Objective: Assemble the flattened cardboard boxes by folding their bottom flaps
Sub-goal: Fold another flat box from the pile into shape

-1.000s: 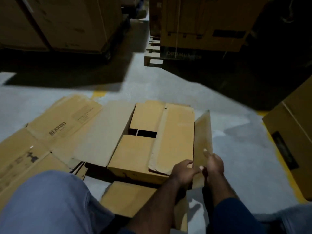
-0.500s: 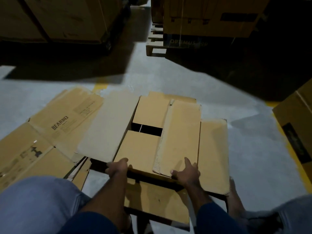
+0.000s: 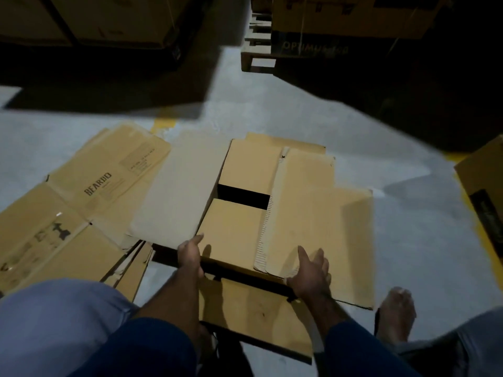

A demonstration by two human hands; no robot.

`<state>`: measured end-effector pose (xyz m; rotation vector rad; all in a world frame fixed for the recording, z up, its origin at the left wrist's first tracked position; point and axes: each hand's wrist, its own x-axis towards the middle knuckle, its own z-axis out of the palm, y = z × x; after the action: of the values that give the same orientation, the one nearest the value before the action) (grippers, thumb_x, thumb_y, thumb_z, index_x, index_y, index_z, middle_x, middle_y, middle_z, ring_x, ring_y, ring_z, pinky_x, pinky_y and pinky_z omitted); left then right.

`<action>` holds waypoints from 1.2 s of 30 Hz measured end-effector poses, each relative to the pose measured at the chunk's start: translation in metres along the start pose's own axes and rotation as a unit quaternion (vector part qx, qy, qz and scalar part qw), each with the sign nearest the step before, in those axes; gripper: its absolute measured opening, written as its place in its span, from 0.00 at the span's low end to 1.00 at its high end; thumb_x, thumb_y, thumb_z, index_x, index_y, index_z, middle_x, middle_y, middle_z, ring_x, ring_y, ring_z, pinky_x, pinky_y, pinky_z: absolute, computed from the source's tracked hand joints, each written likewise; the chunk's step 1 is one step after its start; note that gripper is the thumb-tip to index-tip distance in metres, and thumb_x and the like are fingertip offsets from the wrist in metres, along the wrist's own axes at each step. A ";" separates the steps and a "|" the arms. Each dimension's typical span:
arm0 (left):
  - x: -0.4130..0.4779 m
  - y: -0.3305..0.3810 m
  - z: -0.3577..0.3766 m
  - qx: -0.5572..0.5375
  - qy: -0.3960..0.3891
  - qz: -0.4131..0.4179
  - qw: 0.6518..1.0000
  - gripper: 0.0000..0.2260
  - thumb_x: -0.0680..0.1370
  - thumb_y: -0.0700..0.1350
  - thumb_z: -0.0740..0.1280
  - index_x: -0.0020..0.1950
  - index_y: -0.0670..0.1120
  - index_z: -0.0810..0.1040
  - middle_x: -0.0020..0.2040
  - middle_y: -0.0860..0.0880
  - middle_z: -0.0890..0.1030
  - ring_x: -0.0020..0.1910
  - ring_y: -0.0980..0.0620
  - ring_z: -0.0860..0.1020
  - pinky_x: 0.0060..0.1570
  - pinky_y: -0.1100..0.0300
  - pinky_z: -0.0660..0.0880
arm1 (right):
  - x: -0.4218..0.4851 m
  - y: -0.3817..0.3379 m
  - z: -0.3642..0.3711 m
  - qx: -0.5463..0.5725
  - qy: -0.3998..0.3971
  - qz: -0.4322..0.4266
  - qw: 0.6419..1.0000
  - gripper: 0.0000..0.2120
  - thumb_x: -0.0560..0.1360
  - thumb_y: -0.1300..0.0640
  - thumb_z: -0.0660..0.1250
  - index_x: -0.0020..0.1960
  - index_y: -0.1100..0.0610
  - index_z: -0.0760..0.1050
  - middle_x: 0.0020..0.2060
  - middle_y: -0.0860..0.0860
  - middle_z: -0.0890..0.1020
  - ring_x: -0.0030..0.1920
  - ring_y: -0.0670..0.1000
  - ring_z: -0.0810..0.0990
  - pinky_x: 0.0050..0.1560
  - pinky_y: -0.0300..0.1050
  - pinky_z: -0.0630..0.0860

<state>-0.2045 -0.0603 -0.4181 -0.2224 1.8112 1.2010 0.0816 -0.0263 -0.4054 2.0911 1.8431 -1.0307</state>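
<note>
Cardboard box (image 3: 234, 229) on the floor (image 3: 272, 112), flaps part folded
Left grip (image 3: 190, 254) holds its near-left corner; right grip (image 3: 310, 270), fingers spread wide, rests on its near flap (image 3: 299, 202); flattened boxes (image 3: 81, 213) lie left.

Flat boxes (image 3: 81, 202), left ends out of view.

Your box (image 3: 236, 232) is matt corrugated cardbd, torn edge showing flutes; flat stack (image 3: 89, 202) same, w/ printed ink; floor (image 3: 424, 235) looks rough matt concrete; pallet (image 3: 253, 50) bare wood.
</note>
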 end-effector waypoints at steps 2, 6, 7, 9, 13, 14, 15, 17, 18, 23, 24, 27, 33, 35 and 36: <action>-0.006 -0.009 0.004 0.033 0.000 0.011 0.999 0.23 0.78 0.47 0.71 0.72 0.47 0.75 0.73 0.42 0.71 0.70 0.36 0.69 0.67 0.38 0.69 | -0.001 0.000 -0.003 -0.010 0.000 -0.003 1.000 0.45 0.74 0.53 0.75 0.81 0.41 0.52 0.82 0.57 0.43 0.80 0.63 0.46 0.78 0.65 0.55; -0.028 -0.030 0.011 0.062 -0.003 0.018 0.998 0.24 0.78 0.46 0.72 0.73 0.50 0.71 0.67 0.43 0.74 0.64 0.36 0.73 0.53 0.46 0.74 | -0.002 -0.005 -0.010 -0.025 0.004 -0.016 1.000 0.42 0.75 0.49 0.73 0.81 0.43 0.52 0.82 0.59 0.46 0.80 0.63 0.49 0.78 0.63 0.54; -0.036 -0.039 0.013 0.058 -0.011 0.004 0.998 0.25 0.78 0.46 0.71 0.74 0.53 0.68 0.65 0.43 0.75 0.62 0.37 0.74 0.50 0.48 0.74 | -0.003 -0.006 -0.011 -0.017 0.003 -0.018 1.000 0.41 0.76 0.49 0.72 0.81 0.43 0.52 0.82 0.58 0.46 0.80 0.63 0.50 0.78 0.63 0.54; -0.055 -0.057 0.017 0.060 -0.036 -0.018 0.997 0.29 0.79 0.45 0.71 0.76 0.56 0.63 0.59 0.43 0.77 0.56 0.39 0.77 0.49 0.50 0.75 | -0.005 -0.007 -0.013 0.002 0.001 -0.020 1.000 0.40 0.76 0.51 0.71 0.81 0.43 0.54 0.82 0.58 0.48 0.79 0.62 0.53 0.78 0.63 0.56; -0.081 -0.089 0.025 0.095 -0.074 -0.034 0.992 0.35 0.79 0.42 0.70 0.79 0.60 0.57 0.59 0.41 0.79 0.53 0.39 0.79 0.51 0.47 0.78 | -0.010 -0.004 -0.013 0.009 -0.015 -0.009 1.000 0.36 0.77 0.50 0.68 0.81 0.46 0.57 0.80 0.58 0.55 0.77 0.61 0.60 0.77 0.62 0.59; -0.083 -0.093 0.025 0.138 -0.068 -0.024 0.988 0.36 0.78 0.42 0.70 0.80 0.60 0.56 0.61 0.40 0.79 0.53 0.39 0.79 0.52 0.47 0.78 | -0.012 -0.002 -0.012 0.003 -0.017 -0.005 1.000 0.35 0.77 0.50 0.68 0.81 0.47 0.58 0.79 0.58 0.57 0.77 0.61 0.60 0.77 0.61 0.59; -0.083 -0.092 0.026 0.215 -0.057 0.000 0.975 0.36 0.78 0.43 0.69 0.81 0.59 0.55 0.64 0.39 0.78 0.55 0.38 0.79 0.54 0.48 0.79 | -0.014 -0.001 -0.011 -0.007 -0.014 -0.006 1.000 0.35 0.78 0.50 0.67 0.81 0.48 0.58 0.78 0.58 0.59 0.76 0.60 0.61 0.77 0.60 0.59; -0.081 -0.083 0.029 0.436 -0.013 0.064 0.898 0.30 0.79 0.49 0.66 0.80 0.55 0.58 0.68 0.39 0.74 0.60 0.37 0.77 0.57 0.49 0.78 | -0.016 -0.002 -0.008 -0.022 -0.002 -0.017 1.000 0.33 0.78 0.49 0.66 0.80 0.48 0.60 0.77 0.57 0.62 0.75 0.59 0.62 0.75 0.60 0.61; -0.081 -0.073 0.031 0.532 0.017 0.103 0.840 0.25 0.79 0.51 0.64 0.76 0.53 0.64 0.67 0.40 0.73 0.60 0.39 0.76 0.58 0.49 0.76 | -0.016 -0.005 -0.008 -0.021 0.001 -0.024 0.999 0.32 0.78 0.49 0.66 0.80 0.49 0.60 0.76 0.56 0.63 0.74 0.59 0.62 0.75 0.59 0.62; -0.060 -0.008 0.056 0.654 0.026 0.191 0.731 0.16 0.81 0.52 0.63 0.67 0.47 0.73 0.66 0.44 0.68 0.65 0.43 0.69 0.62 0.49 0.71 | -0.002 -0.033 -0.008 -0.013 0.030 -0.069 0.997 0.30 0.77 0.49 0.64 0.79 0.47 0.63 0.75 0.53 0.66 0.73 0.58 0.65 0.73 0.58 0.66; -0.051 0.001 0.061 0.657 0.026 0.203 0.725 0.17 0.81 0.52 0.63 0.68 0.46 0.72 0.67 0.43 0.68 0.66 0.42 0.69 0.63 0.48 0.70 | 0.003 -0.042 -0.007 -0.006 0.038 -0.076 0.996 0.30 0.77 0.49 0.64 0.79 0.47 0.64 0.76 0.53 0.66 0.72 0.58 0.66 0.73 0.58 0.67; -0.027 0.019 0.075 0.664 0.038 0.221 0.713 0.23 0.80 0.58 0.65 0.69 0.44 0.70 0.67 0.42 0.72 0.66 0.41 0.72 0.60 0.49 0.72 | 0.020 -0.066 0.000 0.020 0.056 -0.112 0.992 0.29 0.77 0.50 0.64 0.78 0.50 0.65 0.76 0.53 0.66 0.72 0.57 0.68 0.71 0.56 0.70; 0.014 0.027 0.097 0.704 0.030 0.227 0.672 0.25 0.79 0.62 0.65 0.64 0.43 0.78 0.61 0.43 0.81 0.58 0.43 0.80 0.47 0.55 0.72 | 0.049 -0.099 0.016 0.101 0.011 -0.151 0.983 0.27 0.79 0.53 0.64 0.77 0.51 0.67 0.72 0.50 0.70 0.67 0.53 0.75 0.65 0.51 0.76; 0.027 0.027 0.102 0.713 0.014 0.230 0.663 0.25 0.80 0.62 0.63 0.63 0.43 0.80 0.58 0.44 0.82 0.55 0.43 0.80 0.46 0.55 0.73 | 0.058 -0.106 0.022 0.111 0.002 -0.163 0.980 0.26 0.79 0.53 0.65 0.77 0.51 0.68 0.72 0.50 0.72 0.66 0.52 0.75 0.65 0.51 0.77; 0.032 0.027 0.104 0.716 0.013 0.233 0.658 0.25 0.80 0.63 0.62 0.62 0.43 0.80 0.57 0.44 0.82 0.54 0.44 0.81 0.46 0.55 0.73 | 0.062 -0.109 0.024 0.115 -0.001 -0.164 0.980 0.26 0.79 0.52 0.66 0.76 0.50 0.68 0.71 0.50 0.73 0.67 0.52 0.75 0.65 0.51 0.77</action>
<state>-0.1767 0.0471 -0.4357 1.1881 2.3497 -0.2723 -0.0288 0.0351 -0.4261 1.9358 2.2151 -1.3815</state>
